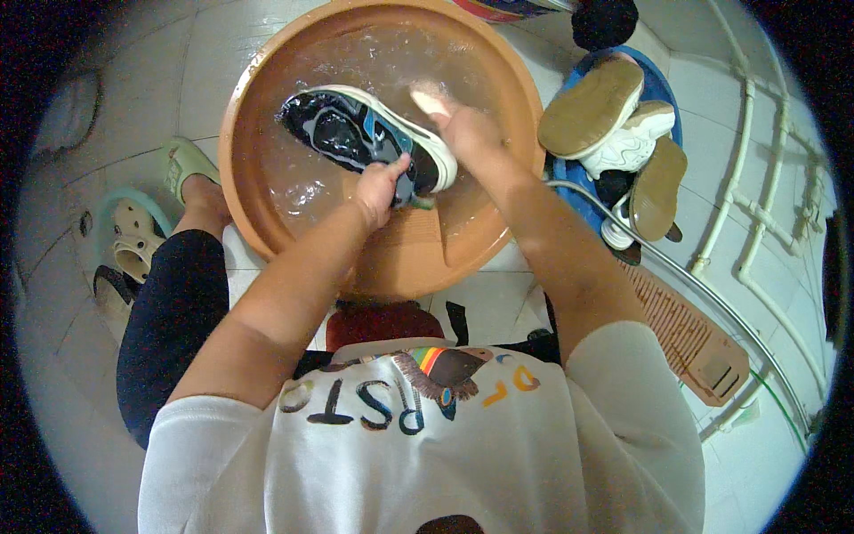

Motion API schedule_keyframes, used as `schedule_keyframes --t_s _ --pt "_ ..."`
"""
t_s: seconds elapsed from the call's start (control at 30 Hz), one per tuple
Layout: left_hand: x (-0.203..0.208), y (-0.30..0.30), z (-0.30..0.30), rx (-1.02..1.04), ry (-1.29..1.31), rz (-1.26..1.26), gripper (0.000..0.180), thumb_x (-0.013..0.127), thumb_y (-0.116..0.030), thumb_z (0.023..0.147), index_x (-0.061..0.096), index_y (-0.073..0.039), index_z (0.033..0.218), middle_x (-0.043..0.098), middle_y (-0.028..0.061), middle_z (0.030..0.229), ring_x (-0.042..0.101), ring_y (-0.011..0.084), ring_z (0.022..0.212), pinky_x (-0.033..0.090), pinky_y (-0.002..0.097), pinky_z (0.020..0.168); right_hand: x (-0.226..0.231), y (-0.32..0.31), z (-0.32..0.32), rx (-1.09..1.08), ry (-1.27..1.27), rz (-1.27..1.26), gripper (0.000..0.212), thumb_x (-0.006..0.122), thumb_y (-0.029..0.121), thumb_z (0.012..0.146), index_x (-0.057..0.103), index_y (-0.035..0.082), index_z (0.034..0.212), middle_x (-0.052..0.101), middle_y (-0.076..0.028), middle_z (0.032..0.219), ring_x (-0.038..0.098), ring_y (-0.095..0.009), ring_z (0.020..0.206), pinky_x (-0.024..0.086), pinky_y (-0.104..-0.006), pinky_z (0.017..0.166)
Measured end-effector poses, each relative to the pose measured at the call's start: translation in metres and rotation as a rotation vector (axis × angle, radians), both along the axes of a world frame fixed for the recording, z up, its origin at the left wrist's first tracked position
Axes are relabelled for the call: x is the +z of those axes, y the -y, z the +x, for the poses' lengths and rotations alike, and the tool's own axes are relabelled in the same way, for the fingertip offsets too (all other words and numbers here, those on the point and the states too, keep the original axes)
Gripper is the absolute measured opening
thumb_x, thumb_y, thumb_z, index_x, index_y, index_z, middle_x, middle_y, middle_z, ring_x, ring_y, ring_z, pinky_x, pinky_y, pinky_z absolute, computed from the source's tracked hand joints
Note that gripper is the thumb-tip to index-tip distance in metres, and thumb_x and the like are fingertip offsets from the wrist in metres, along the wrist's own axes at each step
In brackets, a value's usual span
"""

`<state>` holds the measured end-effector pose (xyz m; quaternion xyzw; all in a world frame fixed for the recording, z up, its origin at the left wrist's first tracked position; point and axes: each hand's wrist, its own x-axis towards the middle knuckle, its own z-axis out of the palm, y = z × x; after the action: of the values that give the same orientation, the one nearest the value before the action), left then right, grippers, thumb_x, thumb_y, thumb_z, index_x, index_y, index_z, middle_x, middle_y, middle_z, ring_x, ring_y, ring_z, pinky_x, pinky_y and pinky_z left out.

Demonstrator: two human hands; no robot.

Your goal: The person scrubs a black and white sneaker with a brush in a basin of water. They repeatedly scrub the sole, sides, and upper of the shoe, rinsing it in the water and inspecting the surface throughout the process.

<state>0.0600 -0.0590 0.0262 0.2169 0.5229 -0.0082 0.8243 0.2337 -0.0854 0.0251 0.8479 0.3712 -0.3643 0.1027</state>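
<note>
A black shoe (334, 125) with a white sole edge and a blue patch lies tilted and wet in an orange-brown basin (236, 165) of cloudy water. My left hand (381, 189) grips the shoe at its near end, thumb on top. Beyond the shoe's right side, my right hand (467, 129) dips into the water with its fingers stretched out; water blurs the fingertips, and I make out nothing held in it. A ribbed washboard slope (405, 245) is moulded into the basin's near side. Something small and green shows beside the shoe's near end.
At the right, a blue tub (578, 200) holds several shoes, soles showing (594, 107). A brown slatted board (689, 334) and a curved metal hose (663, 254) lie nearer. White pipes (743, 178) run along the wall. Pale clogs (133, 236) sit at the left, near my slippered foot.
</note>
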Motion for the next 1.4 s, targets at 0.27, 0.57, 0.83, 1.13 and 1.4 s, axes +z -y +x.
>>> schedule_keyframes --t_s 0.27,0.57,0.83,1.13,1.4 --pt "-0.018 0.008 -0.006 0.115 0.093 -0.146 0.030 0.062 -0.024 0.082 0.061 0.003 0.095 0.064 0.0090 0.090 0.061 0.0192 0.077 0.047 0.0316 0.072 -0.061 0.063 0.025 -0.173 -0.111 0.293 0.036 0.044 0.027 0.089 0.053 0.004 0.116 0.056 -0.023 0.108 0.057 -0.031 0.098 0.043 -0.0367 0.085" --pt "-0.035 0.014 -0.001 0.153 0.035 -0.012 0.020 0.065 -0.024 0.079 0.061 -0.004 0.077 0.063 0.0071 0.075 0.057 0.0181 0.064 0.046 0.0314 0.059 0.047 0.117 -0.071 -0.166 -0.368 0.532 0.047 0.052 0.018 0.086 0.039 0.013 0.131 0.059 -0.022 0.100 0.059 -0.027 0.088 0.045 -0.0334 0.076" --pt "-0.017 0.006 0.006 -0.458 -0.157 0.564 0.053 0.052 -0.045 0.084 0.057 0.007 0.075 0.058 0.0199 0.067 0.057 0.0314 0.065 0.043 0.0397 0.063 -0.010 0.064 0.006 -0.258 -0.128 0.342 0.047 0.050 0.030 0.087 0.043 0.006 0.127 0.052 -0.026 0.113 0.052 -0.036 0.106 0.042 -0.0356 0.086" --pt "0.017 -0.006 0.019 -1.054 -0.187 1.148 0.041 0.055 -0.039 0.082 0.057 0.002 0.085 0.061 0.0233 0.083 0.060 0.0361 0.078 0.047 0.0417 0.072 -0.066 0.074 0.008 -0.257 -0.103 0.092 0.038 0.046 0.032 0.087 0.053 0.004 0.112 0.057 -0.024 0.102 0.054 -0.040 0.095 0.043 -0.0405 0.081" --pt "-0.011 -0.052 0.047 0.208 -0.040 0.000 0.038 0.057 -0.025 0.086 0.049 0.002 0.112 0.057 0.0111 0.103 0.056 0.0219 0.088 0.043 0.0341 0.082 -0.089 0.078 0.013 -0.309 0.004 0.116 0.035 0.045 0.022 0.087 0.052 0.004 0.117 0.060 -0.021 0.100 0.058 -0.033 0.091 0.045 -0.0382 0.079"
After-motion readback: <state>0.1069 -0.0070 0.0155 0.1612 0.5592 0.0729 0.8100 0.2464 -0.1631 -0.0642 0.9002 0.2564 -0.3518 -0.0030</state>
